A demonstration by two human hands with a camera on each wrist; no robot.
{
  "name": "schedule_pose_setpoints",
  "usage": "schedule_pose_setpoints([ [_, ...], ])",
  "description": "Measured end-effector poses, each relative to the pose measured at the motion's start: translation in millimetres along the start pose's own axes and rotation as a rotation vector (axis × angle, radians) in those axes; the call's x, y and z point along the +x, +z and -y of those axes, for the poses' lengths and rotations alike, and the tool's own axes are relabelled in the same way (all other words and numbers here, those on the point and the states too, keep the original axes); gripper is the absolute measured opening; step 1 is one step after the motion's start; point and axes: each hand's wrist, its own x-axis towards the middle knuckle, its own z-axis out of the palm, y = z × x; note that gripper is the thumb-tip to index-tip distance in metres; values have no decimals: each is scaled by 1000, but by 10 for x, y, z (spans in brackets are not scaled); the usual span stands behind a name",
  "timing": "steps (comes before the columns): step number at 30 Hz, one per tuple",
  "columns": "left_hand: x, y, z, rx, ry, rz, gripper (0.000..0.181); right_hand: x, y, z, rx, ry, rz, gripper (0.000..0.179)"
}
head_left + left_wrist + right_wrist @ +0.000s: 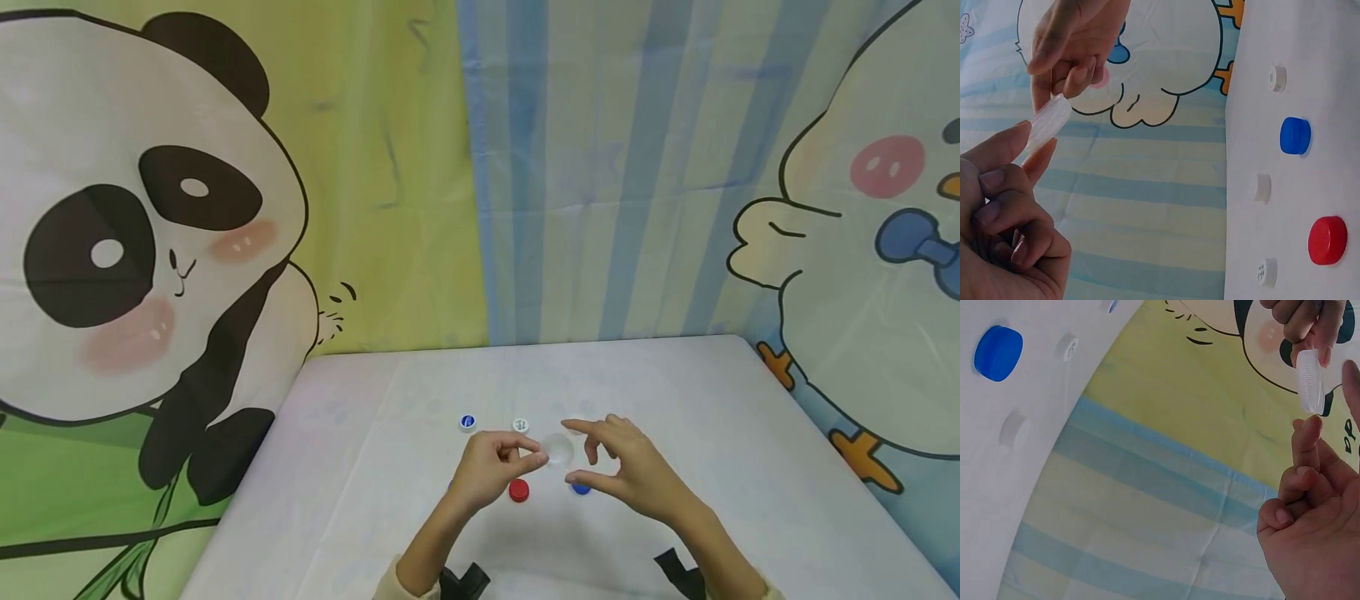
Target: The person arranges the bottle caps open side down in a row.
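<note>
Between thumb and index finger, my left hand point(497, 467) pinches a translucent ridged bottle cap point(558, 450) by its edge, held up above the table. The same cap point(1049, 122) appears tilted in the left wrist view. My right hand point(633, 471) faces it from the other side, thumb and index finger spread wide and holding nothing. In the right wrist view, a right fingertip point(1311, 428) lies just below the cap's point(1311, 381) lower edge. Under the hands are a red cap point(518, 491) and a blue cap point(581, 490), the blue one partly hidden by the right thumb.
A white cap with a blue top point(467, 422) and a white printed cap point(521, 426) lie farther back on the white table point(390, 517). Other white caps point(1277, 79) show in the wrist views. Cartoon-printed curtains point(397, 183) hang behind the table.
</note>
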Motion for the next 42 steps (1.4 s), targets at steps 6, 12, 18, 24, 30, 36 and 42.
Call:
schedule_pose_setpoints([
  [6,-64,-47,-58,236,327,-108,28,-4,-41,-13,309,222,138,24],
  [12,-116,-72,-144,508,704,-211,20,48,-79,-44,606,347,300,25],
  [18,-105,-90,-198,686,958,-273,20,39,-82,-81,720,361,363,27],
  [24,-104,-98,-206,766,1027,-279,19,23,-61,-81,774,365,392,27],
  [30,-86,-91,-204,743,1033,-267,20,1,-32,-65,769,325,327,24],
  [36,-71,-56,-179,689,958,-266,29,-41,31,-72,684,216,153,21],
  [42,-63,-8,-123,600,834,-291,39,-59,79,-80,529,141,-11,29],
])
